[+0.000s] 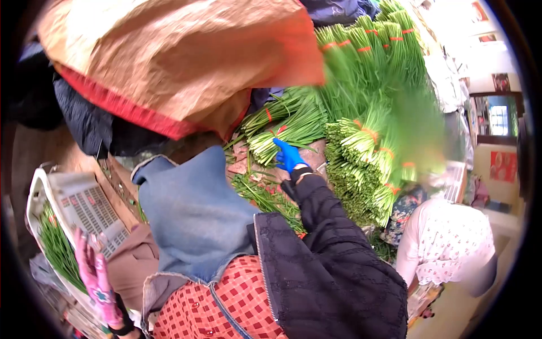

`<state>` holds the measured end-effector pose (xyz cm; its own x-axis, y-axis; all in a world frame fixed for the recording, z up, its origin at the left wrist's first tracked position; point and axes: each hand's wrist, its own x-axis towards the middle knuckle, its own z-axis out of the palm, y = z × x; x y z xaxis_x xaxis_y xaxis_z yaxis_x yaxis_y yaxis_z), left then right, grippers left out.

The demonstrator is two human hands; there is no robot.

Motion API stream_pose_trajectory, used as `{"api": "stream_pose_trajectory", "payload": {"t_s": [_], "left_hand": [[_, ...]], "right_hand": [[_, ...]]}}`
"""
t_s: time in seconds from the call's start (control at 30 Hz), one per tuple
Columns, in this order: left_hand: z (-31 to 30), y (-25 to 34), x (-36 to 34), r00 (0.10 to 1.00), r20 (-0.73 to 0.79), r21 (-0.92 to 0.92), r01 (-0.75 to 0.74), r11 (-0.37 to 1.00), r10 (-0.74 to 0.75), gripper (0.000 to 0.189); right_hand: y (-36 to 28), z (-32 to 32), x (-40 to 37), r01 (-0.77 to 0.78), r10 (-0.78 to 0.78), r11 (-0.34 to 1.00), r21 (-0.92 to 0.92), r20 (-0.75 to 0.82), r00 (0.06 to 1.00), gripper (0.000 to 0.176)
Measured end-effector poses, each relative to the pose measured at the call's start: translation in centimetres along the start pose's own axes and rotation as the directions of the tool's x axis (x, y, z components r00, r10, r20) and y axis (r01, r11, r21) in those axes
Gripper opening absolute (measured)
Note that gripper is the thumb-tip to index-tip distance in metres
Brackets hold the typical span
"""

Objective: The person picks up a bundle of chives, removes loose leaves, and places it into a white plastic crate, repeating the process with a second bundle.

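My right hand [289, 156], in a blue glove, reaches to a bundle of long green stalks [279, 138] tied with a red band. Its fingertips are at the bundle's edge, partly spread, with nothing visibly gripped. Low on the left is my left hand [97, 277] in a pink patterned glove, fingers stretched out beside a white plastic basket [35, 206]. Loose green stalks [59, 248] lie in that basket. Just right of my right hand, many banded bundles [361, 164] are stacked with their cut ends toward me.
A large brown sheet or bag with a red edge [169, 51] covers the upper left. Scattered stalks [265, 198] lie on the floor by my right sleeve. A person in a white patterned top [451, 240] bends at the right. Another green mass there is blurred.
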<state>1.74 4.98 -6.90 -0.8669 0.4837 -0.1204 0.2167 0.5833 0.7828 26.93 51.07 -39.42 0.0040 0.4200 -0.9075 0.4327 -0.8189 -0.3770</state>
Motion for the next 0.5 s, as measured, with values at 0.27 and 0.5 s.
{"api": "stream_pose_trajectory", "payload": {"t_s": [0.27, 0.5], "left_hand": [[4.9, 1.3, 0.4, 0.973, 0.201, 0.071, 0.104, 0.992, -0.116, 0.049], [6.1, -0.3, 0.8, 0.942, 0.334, 0.172, -0.069, 0.983, 0.007, 0.045]], "right_hand": [[1.8, 8.0, 6.4, 0.281, -0.103, 0.935, 0.215, -0.595, 0.797, 0.059], [2.7, 1.3, 0.5, 0.293, -0.303, 0.809, 0.509, -0.066, 0.951, 0.038]]}}
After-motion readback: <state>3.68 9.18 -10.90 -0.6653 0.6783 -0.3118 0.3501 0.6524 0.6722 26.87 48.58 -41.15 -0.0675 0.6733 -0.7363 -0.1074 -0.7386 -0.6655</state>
